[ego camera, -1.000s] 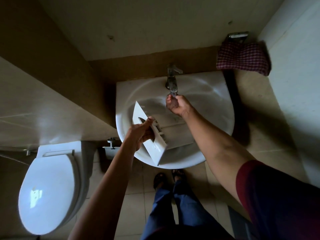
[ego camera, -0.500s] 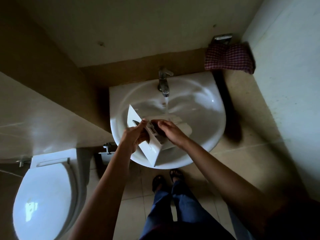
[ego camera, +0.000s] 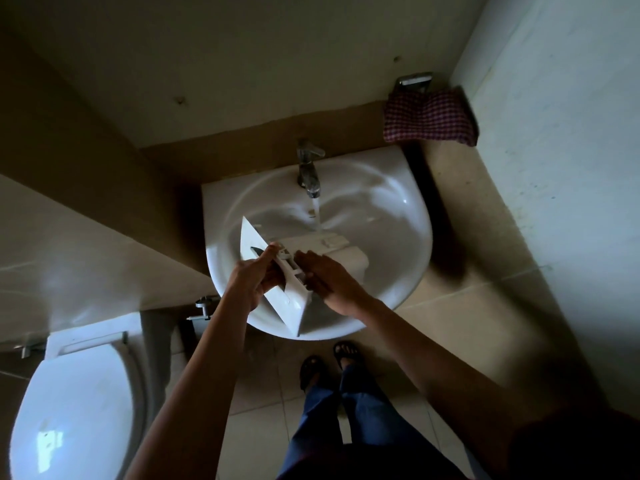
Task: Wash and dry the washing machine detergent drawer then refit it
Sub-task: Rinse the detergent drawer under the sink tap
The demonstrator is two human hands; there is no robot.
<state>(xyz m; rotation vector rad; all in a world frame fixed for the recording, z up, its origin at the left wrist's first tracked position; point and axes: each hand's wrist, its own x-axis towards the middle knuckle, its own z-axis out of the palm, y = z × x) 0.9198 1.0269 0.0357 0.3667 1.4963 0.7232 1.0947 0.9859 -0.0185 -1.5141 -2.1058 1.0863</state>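
The white detergent drawer (ego camera: 329,247) lies across the white basin (ego camera: 398,216), its front panel tilted up at the near left. My left hand (ego camera: 252,278) grips that front panel at its handle recess. My right hand (ego camera: 329,275) rests on the drawer's near side just behind the panel, fingers fairly straight. Water runs from the chrome tap (ego camera: 308,168) and falls on the drawer's far end.
A red checked cloth (ego camera: 429,116) hangs on a rail at the back right, above the basin. A white toilet (ego camera: 76,403) with its lid down stands at the lower left. My feet (ego camera: 329,362) are on the tiled floor under the basin.
My right hand left the tap, which now runs, and came down onto the drawer beside my left hand. The drawer sits lower in the basin under the stream.
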